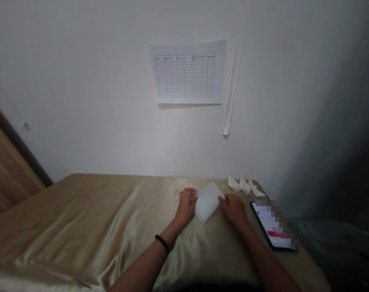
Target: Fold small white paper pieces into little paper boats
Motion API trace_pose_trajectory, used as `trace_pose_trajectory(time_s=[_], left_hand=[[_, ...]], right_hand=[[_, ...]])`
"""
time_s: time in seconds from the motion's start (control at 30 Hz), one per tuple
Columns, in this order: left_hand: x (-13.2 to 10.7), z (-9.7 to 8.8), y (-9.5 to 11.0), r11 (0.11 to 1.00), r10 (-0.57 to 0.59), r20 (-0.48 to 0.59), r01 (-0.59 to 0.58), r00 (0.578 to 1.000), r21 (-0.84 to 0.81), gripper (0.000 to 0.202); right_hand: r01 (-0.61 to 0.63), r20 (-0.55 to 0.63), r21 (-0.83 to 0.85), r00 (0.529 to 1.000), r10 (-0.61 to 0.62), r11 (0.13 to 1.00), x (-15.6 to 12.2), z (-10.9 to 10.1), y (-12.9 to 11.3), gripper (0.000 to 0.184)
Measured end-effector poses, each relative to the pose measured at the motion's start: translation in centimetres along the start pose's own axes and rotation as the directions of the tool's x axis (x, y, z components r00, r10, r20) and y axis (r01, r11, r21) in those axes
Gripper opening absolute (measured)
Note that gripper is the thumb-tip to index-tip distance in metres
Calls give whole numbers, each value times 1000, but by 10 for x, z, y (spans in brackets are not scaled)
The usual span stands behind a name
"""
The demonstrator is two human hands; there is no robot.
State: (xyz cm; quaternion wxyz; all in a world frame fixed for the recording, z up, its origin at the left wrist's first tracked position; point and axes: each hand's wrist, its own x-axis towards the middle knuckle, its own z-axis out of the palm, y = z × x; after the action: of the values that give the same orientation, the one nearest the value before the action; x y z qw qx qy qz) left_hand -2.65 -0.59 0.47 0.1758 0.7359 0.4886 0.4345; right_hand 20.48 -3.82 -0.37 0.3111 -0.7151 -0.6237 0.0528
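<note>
A white sheet of paper (208, 201) with a row of punched holes along its lower left edge lies at an angle between my hands on the cloth-covered table. My left hand (188, 202) has its fingers closed on the paper's left corner; a black band circles that wrist. On the opposite side, my right hand (234, 206) pinches the right corner between thumb and fingers. Beyond my right hand, folded white paper boats (244, 185) stand in a row near the table's back right corner.
A large phone (274, 227) with a lit, partly blurred screen lies at the right edge of the table (89, 219), whose gold satin cloth is wrinkled. Above, a printed chart (186, 75) and a narrow paper strip (232, 89) hang on the wall. A wooden panel (10, 166) stands far left.
</note>
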Motion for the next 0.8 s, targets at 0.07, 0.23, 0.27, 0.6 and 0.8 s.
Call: trace_pose_trajectory(time_s=[0.07, 0.23, 0.27, 0.6, 0.8], left_hand=[[-1, -1, 1, 999, -26, -37, 24, 999, -46, 8], [-3, 2, 2, 993, -54, -66, 46, 996, -106, 6], [-3, 3, 2, 993, -54, -56, 48, 997, -112, 6], [-7, 2, 7, 992, -3, 47, 9, 999, -126, 4], [3, -6, 4, 964, -104, 168, 141, 980, -224, 22]], right_hand=[[-32, -23, 106, 999, 34, 994, 2, -1, 1, 46], [-66, 29, 495, 998, 60, 866, 8, 0, -1, 48], [-79, 32, 555, 997, 74, 828, 8, 0, -2, 48], [-94, 56, 805, 995, 82, 586, 8, -13, -14, 61], [-91, 53, 861, 995, 89, 501, 10, -15, -10, 65]])
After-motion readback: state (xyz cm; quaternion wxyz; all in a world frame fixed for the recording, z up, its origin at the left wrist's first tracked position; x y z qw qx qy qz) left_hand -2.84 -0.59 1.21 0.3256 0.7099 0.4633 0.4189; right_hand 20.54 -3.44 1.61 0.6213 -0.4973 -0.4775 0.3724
